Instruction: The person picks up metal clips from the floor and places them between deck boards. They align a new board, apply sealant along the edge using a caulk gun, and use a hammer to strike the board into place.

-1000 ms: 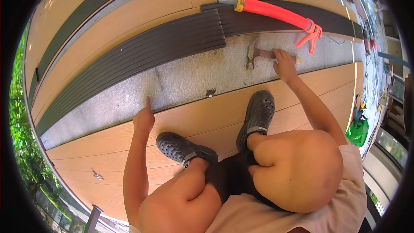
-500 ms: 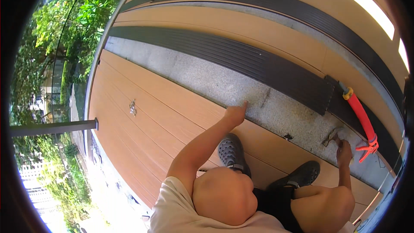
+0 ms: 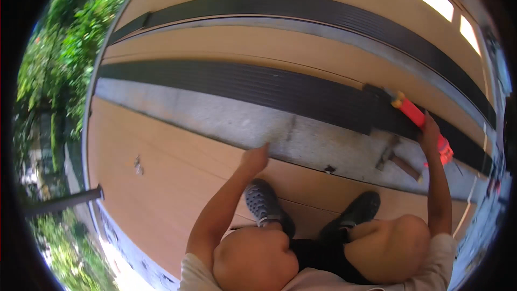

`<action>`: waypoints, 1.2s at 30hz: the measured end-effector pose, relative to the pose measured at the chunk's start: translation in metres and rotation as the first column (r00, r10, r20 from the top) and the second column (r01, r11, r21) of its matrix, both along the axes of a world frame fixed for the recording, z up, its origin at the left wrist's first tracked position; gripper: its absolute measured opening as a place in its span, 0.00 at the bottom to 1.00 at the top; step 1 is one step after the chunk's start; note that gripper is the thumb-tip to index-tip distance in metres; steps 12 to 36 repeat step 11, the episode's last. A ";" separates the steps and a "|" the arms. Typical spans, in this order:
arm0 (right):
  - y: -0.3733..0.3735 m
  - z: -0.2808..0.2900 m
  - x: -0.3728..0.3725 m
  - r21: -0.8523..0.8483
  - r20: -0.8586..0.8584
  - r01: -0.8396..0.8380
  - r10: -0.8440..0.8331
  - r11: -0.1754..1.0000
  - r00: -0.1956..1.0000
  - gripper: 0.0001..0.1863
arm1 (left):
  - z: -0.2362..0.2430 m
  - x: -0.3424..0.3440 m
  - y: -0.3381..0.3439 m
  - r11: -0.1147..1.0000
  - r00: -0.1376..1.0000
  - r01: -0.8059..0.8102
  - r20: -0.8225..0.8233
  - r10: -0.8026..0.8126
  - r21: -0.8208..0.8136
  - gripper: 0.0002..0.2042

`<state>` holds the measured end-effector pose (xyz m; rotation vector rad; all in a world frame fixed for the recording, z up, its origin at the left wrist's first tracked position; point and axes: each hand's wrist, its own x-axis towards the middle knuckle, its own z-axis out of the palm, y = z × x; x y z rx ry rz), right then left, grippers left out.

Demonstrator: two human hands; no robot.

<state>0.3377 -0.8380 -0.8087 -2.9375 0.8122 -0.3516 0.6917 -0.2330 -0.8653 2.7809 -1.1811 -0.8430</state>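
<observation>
My right hand [image 3: 428, 136] is closed around the red caulking gun [image 3: 411, 112], which has a yellow ring near its tip and lies over the dark grooved boards. A hammer [image 3: 405, 165] with a wooden handle rests on the bare concrete strip [image 3: 215, 113], just left of my right wrist. At the strip's near edge, my left hand [image 3: 255, 159] is curled, with one finger or a thin thing sticking up toward the concrete. What it holds, if anything, is hidden.
Brown boards [image 3: 156, 140] lie under my feet, with a small pile of metal pieces [image 3: 138, 165] at the left. Dark grooved boards [image 3: 242, 81] run beyond the strip. A small black piece [image 3: 329, 169] sits at the strip's near edge. A dark post [image 3: 64, 203] and greenery stand at the left.
My right hand has let go of the hammer, leaving it on the concrete, and has moved up onto the caulking gun. The view has shifted; my left hand stays by the strip's edge.
</observation>
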 end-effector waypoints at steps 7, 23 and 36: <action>-0.030 -0.002 0.015 -0.063 -0.363 0.244 -0.250 0.968 0.897 0.36 | 0.044 -0.013 0.006 0.989 0.990 -0.121 -0.069 0.127 0.082 0.25; -0.031 0.011 0.003 -0.024 -0.418 0.263 -0.249 0.964 0.874 0.35 | 0.033 -0.019 0.004 0.982 0.982 -0.145 -0.105 0.158 0.119 0.26; -0.031 0.011 0.003 -0.024 -0.418 0.263 -0.249 0.964 0.874 0.35 | 0.033 -0.019 0.004 0.982 0.982 -0.145 -0.105 0.158 0.119 0.26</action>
